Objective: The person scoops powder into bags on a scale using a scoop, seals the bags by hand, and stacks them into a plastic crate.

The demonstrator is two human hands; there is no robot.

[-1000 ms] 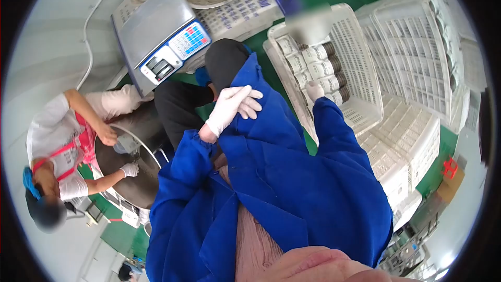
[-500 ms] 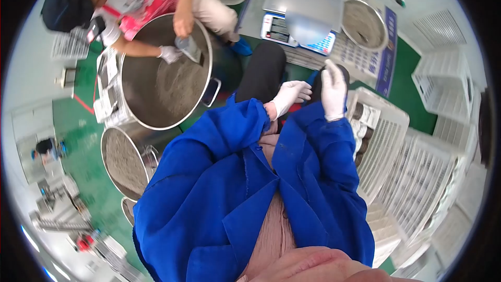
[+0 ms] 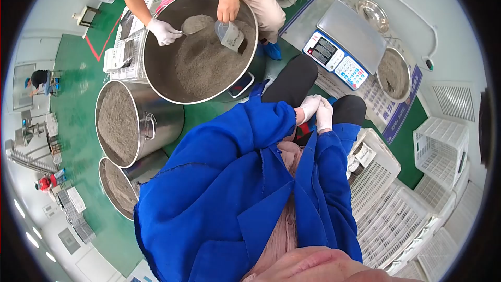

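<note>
My left hand (image 3: 309, 108), in a white glove, touches my right hand (image 3: 324, 114), gloved the same way. Both are closed with fingers drawn together in front of my lap, between my dark-trousered knees; no object shows in either. The nearest thing to them is a digital scale (image 3: 334, 57) with a metal pan, just beyond my knees. Beside my right arm sits a white plastic basket (image 3: 383, 164) with several dark-sided containers (image 3: 355, 166) in it.
A co-worker's gloved hand (image 3: 165, 32) holds a ladle of grey-brown powder (image 3: 197, 23) over a big steel pot (image 3: 147, 68); their other hand holds a plastic cup (image 3: 229, 35). Two more powder-filled pots (image 3: 166, 120) stand left. A steel bowl (image 3: 395, 96) and crates (image 3: 441, 146) are right.
My hands, apart with fingers extended before, have come together and closed. The view has shifted left. The co-worker's gloved hand has lifted a ladle of powder away from the cup.
</note>
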